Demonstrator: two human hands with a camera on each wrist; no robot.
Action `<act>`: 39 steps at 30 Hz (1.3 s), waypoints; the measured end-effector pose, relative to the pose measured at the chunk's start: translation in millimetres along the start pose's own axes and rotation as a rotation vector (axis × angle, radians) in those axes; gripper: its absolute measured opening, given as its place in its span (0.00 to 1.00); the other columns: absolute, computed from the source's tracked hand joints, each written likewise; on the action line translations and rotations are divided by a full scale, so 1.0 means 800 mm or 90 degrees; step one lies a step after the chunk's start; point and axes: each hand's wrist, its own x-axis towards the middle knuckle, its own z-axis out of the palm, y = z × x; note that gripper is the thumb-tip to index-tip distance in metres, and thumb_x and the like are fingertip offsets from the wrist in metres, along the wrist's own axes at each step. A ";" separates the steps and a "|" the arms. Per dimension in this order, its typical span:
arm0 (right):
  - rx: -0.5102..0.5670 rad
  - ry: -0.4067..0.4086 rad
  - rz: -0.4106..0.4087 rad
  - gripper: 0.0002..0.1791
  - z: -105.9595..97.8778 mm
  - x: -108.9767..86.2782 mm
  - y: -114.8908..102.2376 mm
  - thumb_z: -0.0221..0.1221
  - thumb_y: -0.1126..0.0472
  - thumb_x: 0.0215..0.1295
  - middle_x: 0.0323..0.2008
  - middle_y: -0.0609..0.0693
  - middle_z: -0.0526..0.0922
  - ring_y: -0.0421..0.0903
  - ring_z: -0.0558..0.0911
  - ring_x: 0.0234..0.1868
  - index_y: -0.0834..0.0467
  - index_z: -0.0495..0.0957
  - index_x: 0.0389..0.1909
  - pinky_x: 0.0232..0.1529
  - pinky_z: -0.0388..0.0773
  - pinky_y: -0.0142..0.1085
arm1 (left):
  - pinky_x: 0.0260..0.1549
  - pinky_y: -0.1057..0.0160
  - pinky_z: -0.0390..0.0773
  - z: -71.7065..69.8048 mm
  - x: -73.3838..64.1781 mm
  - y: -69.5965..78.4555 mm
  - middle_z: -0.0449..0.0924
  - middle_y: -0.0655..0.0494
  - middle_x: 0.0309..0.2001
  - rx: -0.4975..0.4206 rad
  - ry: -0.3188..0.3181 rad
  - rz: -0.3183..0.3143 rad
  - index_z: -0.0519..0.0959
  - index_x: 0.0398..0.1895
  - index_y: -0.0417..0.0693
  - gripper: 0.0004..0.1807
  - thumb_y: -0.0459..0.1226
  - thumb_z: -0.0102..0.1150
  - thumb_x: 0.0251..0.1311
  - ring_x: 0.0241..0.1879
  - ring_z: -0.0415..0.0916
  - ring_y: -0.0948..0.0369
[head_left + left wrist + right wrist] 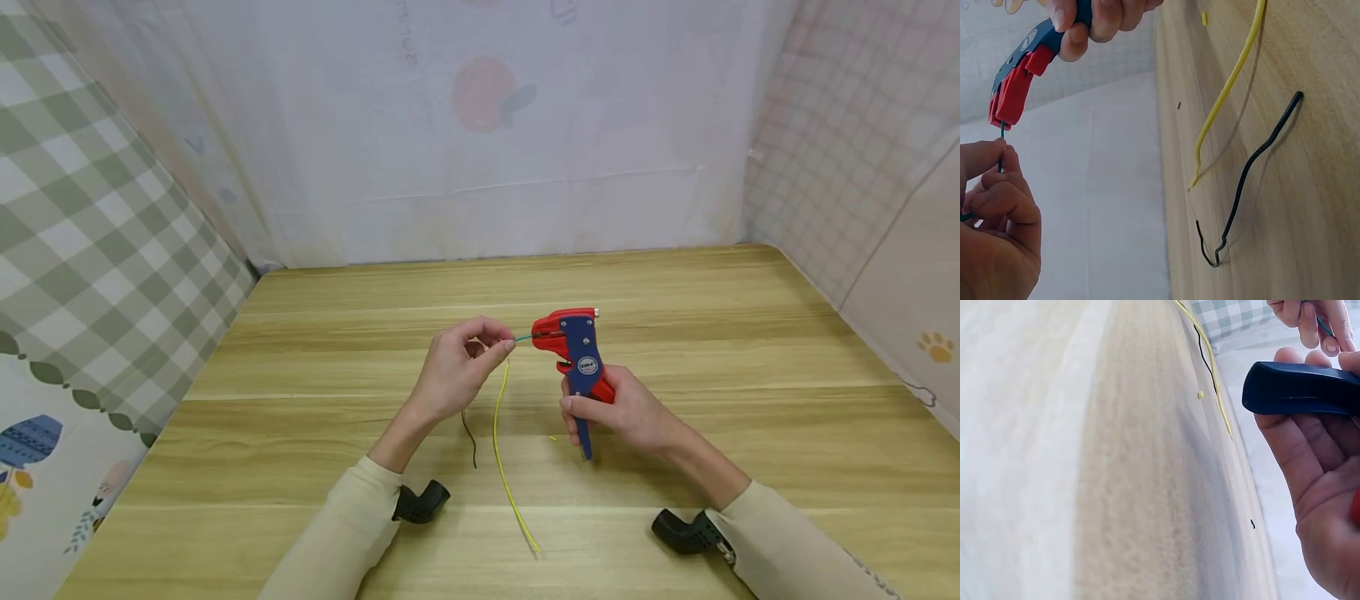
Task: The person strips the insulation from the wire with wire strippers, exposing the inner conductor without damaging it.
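My left hand (pixel 457 367) pinches a green wire (pixel 522 337) between thumb and forefinger. The wire's end reaches into the red jaws of a red-and-blue wire stripper (pixel 587 350). Around the stripper's handles, my right hand (pixel 626 408) is wrapped, holding the tool upright above the table. In the left wrist view, the green wire (pixel 1002 130) runs from the fingertips straight up to the red nose of the tool. More of it shows at the palm. The right wrist view has the blue handle (pixel 1297 389) lying across the right fingers.
On the wooden table (pixel 300 467) lie a long yellow wire (pixel 501 450) and a bent black wire (pixel 1247 169) with a bared end. Small bits of insulation, one yellow (pixel 553 437) and one black (pixel 1252 523), lie nearby. Printed cloth (pixel 375 150) hangs behind the table.
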 end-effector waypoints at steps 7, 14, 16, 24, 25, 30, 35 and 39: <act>0.031 -0.020 -0.017 0.12 0.000 0.001 0.002 0.54 0.68 0.79 0.31 0.52 0.85 0.54 0.89 0.31 0.76 0.68 0.48 0.41 0.89 0.46 | 0.26 0.69 0.69 -0.002 0.001 -0.001 0.84 0.51 0.36 0.000 0.000 0.018 0.88 0.46 0.46 0.06 0.34 0.64 0.71 0.25 0.72 0.60; 0.059 -0.036 -0.035 0.05 0.001 0.003 0.002 0.53 0.69 0.79 0.33 0.51 0.85 0.50 0.88 0.31 0.69 0.70 0.47 0.40 0.89 0.45 | 0.24 0.70 0.67 -0.004 0.000 -0.001 0.84 0.50 0.35 -0.020 0.006 0.031 0.88 0.45 0.44 0.08 0.33 0.63 0.69 0.23 0.71 0.63; 0.058 -0.035 -0.034 0.03 0.001 0.003 0.001 0.53 0.68 0.79 0.31 0.50 0.83 0.49 0.87 0.30 0.65 0.71 0.47 0.40 0.88 0.44 | 0.24 0.70 0.67 -0.004 0.000 -0.002 0.84 0.50 0.35 -0.025 0.008 0.034 0.89 0.45 0.44 0.08 0.32 0.63 0.68 0.23 0.71 0.63; 0.084 -0.041 -0.041 0.02 0.004 0.002 0.000 0.52 0.69 0.80 0.30 0.48 0.82 0.45 0.85 0.27 0.65 0.70 0.46 0.35 0.88 0.43 | 0.24 0.70 0.67 -0.006 0.000 0.000 0.84 0.50 0.33 -0.030 0.010 0.035 0.89 0.44 0.44 0.08 0.32 0.62 0.68 0.24 0.70 0.62; 0.085 -0.042 -0.044 0.02 0.005 0.002 0.000 0.51 0.69 0.80 0.29 0.48 0.81 0.45 0.85 0.26 0.66 0.70 0.46 0.35 0.88 0.44 | 0.24 0.70 0.66 -0.006 0.000 0.000 0.83 0.50 0.33 -0.029 0.011 0.034 0.89 0.44 0.45 0.08 0.32 0.62 0.68 0.24 0.70 0.62; 0.082 -0.038 -0.050 0.03 0.008 0.001 -0.001 0.51 0.68 0.81 0.28 0.47 0.81 0.45 0.84 0.24 0.64 0.70 0.44 0.31 0.87 0.44 | 0.25 0.70 0.67 -0.008 0.000 -0.001 0.83 0.50 0.31 -0.023 0.010 0.036 0.89 0.44 0.45 0.08 0.32 0.62 0.68 0.25 0.71 0.59; 0.088 -0.027 -0.051 0.03 0.011 0.000 -0.003 0.50 0.69 0.81 0.25 0.47 0.80 0.45 0.82 0.22 0.63 0.70 0.43 0.28 0.86 0.44 | 0.25 0.70 0.67 -0.009 0.000 -0.001 0.83 0.50 0.29 -0.017 0.007 0.046 0.89 0.43 0.44 0.07 0.32 0.62 0.68 0.25 0.71 0.61; 0.097 -0.021 -0.056 0.03 0.014 0.000 -0.005 0.50 0.69 0.81 0.24 0.47 0.78 0.46 0.81 0.19 0.64 0.69 0.42 0.25 0.85 0.43 | 0.25 0.69 0.66 -0.010 -0.001 -0.001 0.83 0.50 0.29 -0.018 0.004 0.050 0.89 0.43 0.44 0.07 0.31 0.62 0.68 0.24 0.71 0.62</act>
